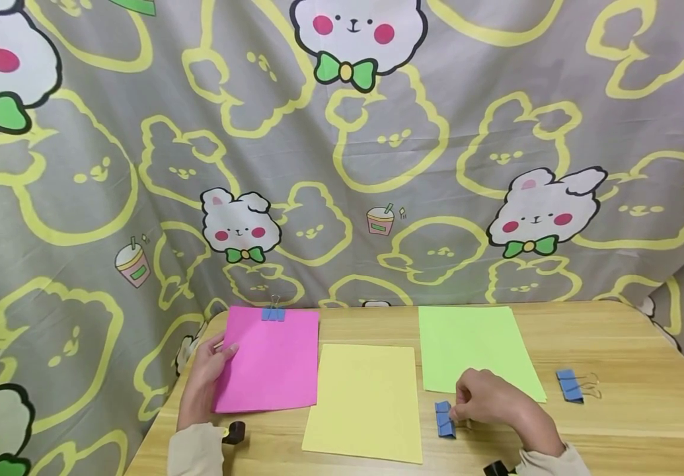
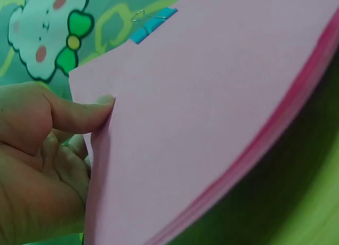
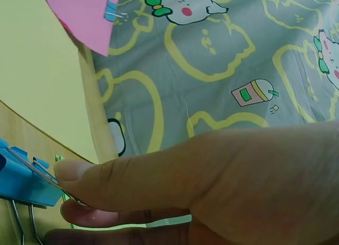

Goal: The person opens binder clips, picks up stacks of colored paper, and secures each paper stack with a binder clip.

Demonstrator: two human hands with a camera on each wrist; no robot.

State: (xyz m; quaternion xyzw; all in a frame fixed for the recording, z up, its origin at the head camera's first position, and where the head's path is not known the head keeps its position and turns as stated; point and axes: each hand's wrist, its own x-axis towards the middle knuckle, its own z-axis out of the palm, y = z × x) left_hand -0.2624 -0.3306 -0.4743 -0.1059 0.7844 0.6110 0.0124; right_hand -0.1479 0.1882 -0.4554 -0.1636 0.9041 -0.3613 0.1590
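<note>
My left hand grips the left edge of a stack of pink paper, thumb on the front face and fingers behind. The left wrist view shows the stack's loose lower sheets bowing apart slightly. At its top edge sits a blue binder clip. Just above the table, my right hand pinches the wire handle of another blue binder clip between thumb and fingers. This clip lies right of the yellow paper stack and below the green paper stack.
A third blue binder clip lies on the wooden table at the right, its wire handles pointing right. Behind the table hangs a grey patterned curtain, close to the far edge.
</note>
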